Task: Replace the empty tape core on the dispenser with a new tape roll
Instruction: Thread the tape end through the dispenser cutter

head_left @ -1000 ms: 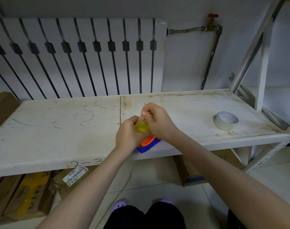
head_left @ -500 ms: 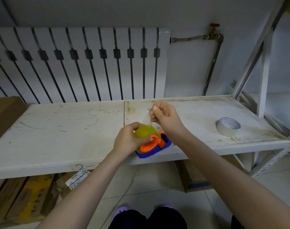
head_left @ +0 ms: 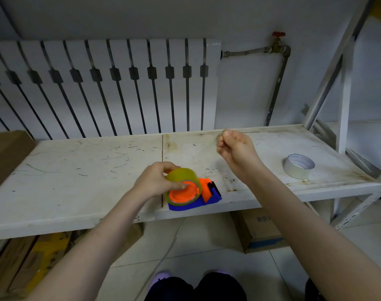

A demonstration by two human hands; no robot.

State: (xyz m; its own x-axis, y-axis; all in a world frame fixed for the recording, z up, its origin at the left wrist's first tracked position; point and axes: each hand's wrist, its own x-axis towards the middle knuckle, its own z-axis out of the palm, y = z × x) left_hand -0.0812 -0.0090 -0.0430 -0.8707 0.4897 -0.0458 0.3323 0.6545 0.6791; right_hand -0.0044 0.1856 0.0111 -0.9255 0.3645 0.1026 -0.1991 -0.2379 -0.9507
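A yellow tape roll [head_left: 183, 178] sits on the orange hub [head_left: 182, 194] of the blue dispenser [head_left: 207, 202], which lies at the front edge of the white shelf [head_left: 76, 181]. My left hand [head_left: 155, 183] grips the roll, thumb on the hub. My right hand [head_left: 236, 149] is raised above the shelf, up and to the right of the roll, its fingers pinched on the tape's loose end; the clear strip between hand and roll is barely visible. A thin-walled whitish tape core [head_left: 298, 168] lies flat at the right of the shelf, away from both hands.
A radiator [head_left: 102, 88] and a pipe with a red valve [head_left: 277, 43] stand behind the shelf. A slanted rack post [head_left: 328, 79] rises at the right. Cardboard boxes [head_left: 259, 231] sit on the floor under the shelf, and one box [head_left: 5, 153] lies at the left.
My right hand has drawn away from the roll, up and to the right. The roll, held up between both hands a second ago, now rests with the dispenser on the shelf.
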